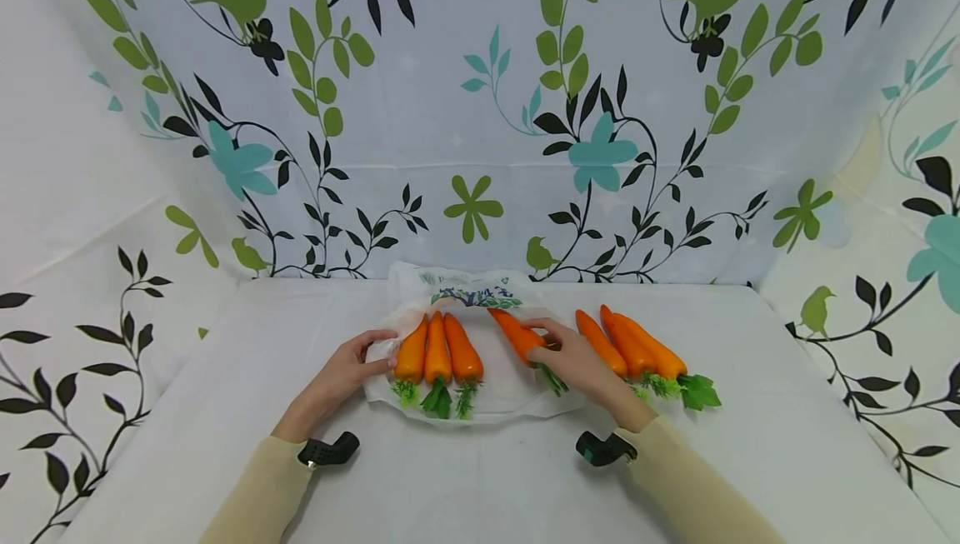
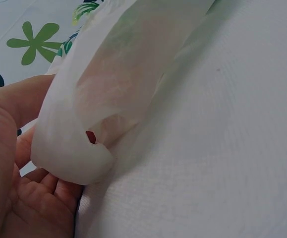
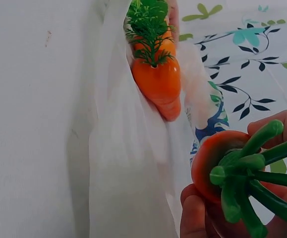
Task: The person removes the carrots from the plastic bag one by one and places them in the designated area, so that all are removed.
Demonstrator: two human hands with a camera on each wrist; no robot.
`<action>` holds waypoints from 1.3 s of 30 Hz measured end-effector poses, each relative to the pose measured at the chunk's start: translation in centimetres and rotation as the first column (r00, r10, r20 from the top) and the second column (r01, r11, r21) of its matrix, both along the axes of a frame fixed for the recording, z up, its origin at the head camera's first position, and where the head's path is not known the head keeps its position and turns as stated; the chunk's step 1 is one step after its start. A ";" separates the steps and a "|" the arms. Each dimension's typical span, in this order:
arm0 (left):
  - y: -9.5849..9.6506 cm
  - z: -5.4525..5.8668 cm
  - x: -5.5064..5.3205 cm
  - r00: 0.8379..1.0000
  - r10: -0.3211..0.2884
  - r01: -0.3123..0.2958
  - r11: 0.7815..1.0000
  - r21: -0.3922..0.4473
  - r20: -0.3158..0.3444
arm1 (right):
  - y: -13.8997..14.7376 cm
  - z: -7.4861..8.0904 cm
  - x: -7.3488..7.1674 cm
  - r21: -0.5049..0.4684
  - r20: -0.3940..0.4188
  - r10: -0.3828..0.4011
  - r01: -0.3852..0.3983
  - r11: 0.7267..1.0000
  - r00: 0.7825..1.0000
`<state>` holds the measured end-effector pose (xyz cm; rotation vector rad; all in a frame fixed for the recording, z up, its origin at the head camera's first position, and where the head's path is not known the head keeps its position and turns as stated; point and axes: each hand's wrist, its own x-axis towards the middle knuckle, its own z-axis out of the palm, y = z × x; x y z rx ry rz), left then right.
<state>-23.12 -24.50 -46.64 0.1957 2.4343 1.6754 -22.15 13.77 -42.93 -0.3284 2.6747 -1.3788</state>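
pinching a tapered orange carrot with green stalks (image 1: pixel 513 334) between thumb and curled fingers, the right hand (image 1: pixel 573 361) holds it over the right part of a translucent white plastic bag (image 1: pixel 504 398). the left hand (image 1: pixel 352 367) grips the bag's left edge, thin plastic between thumb and fingers, beside three orange carrots with leafy tops (image 1: pixel 437 352); three similar orange carrots (image 1: pixel 633 350) lie right on the white desk (image 1: pixel 465 486).

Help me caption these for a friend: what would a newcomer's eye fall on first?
Three bright orange carrots stand out first, side by side on the left part of the white bag. To their right, the right hand grips another carrot. Behind the table hangs a pale cloth with a bold leaf-and-bird print.
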 end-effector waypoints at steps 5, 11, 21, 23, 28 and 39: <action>0.0 -0.1 0.0 1.000 -0.002 0.002 1.000 -0.005 0.002 | 1.3 0.4 0.6 0.023 0.016 0.006 -0.007 1.000 1.000; 0.0 0.1 0.1 1.000 -0.003 0.003 1.000 -0.013 -0.002 | 2.6 0.8 1.2 0.064 -0.006 0.004 -0.004 0.998 1.000; 0.0 0.3 0.2 1.000 -0.011 0.011 1.000 -0.005 -0.009 | 4.8 1.7 2.0 0.095 -0.032 0.066 -0.063 0.993 0.997; 0.1 0.3 0.2 1.000 -0.012 0.012 1.000 -0.006 -0.010 | 5.4 1.9 2.1 0.084 -0.033 0.094 -0.091 0.992 0.995; 0.1 0.4 0.2 1.000 -0.014 0.014 1.000 -0.007 -0.018 | 6.8 2.1 2.2 0.102 -0.046 0.123 -0.118 0.988 0.991; 0.0 0.3 0.2 1.000 0.001 -0.001 1.000 -0.002 -0.006 | 9.7 3.6 3.4 0.111 0.013 0.106 -0.106 0.988 0.994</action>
